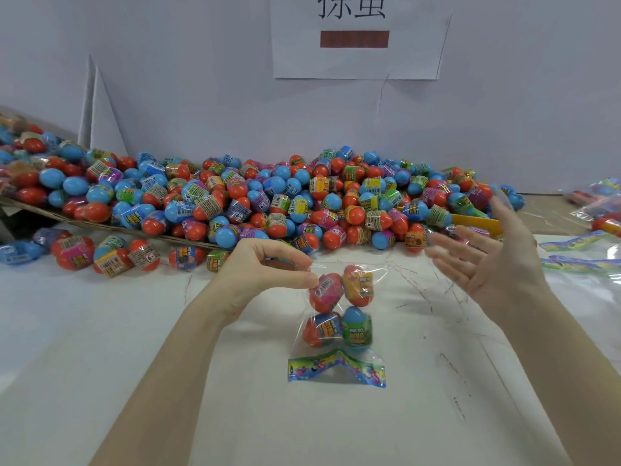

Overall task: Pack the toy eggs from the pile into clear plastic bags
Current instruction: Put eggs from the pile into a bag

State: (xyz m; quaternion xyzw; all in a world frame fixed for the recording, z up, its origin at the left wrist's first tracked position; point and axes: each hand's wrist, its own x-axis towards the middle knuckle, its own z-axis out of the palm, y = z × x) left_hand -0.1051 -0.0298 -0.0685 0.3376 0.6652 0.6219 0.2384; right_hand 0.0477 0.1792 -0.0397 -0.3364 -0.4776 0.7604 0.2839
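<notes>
A big pile of red and blue toy eggs (268, 200) lies along the back of the white table (100, 331). My left hand (265, 267) pinches the top left edge of a clear plastic bag (339, 317) that hangs above the table. Inside the bag are several eggs, two red ones over a blue-banded one and a blue one with a green label. A colourful printed strip runs along the bag's bottom. My right hand (484, 260) is to the right of the bag's mouth, palm turned left, fingers straight, holding nothing.
More clear bags with printed strips (581, 257) lie at the right edge, with packed bags (601, 203) behind them. A tilted cardboard sheet (100, 223) carries eggs at the left. A yellow piece (477, 222) sticks out of the pile. A paper sign (356, 38) hangs on the wall.
</notes>
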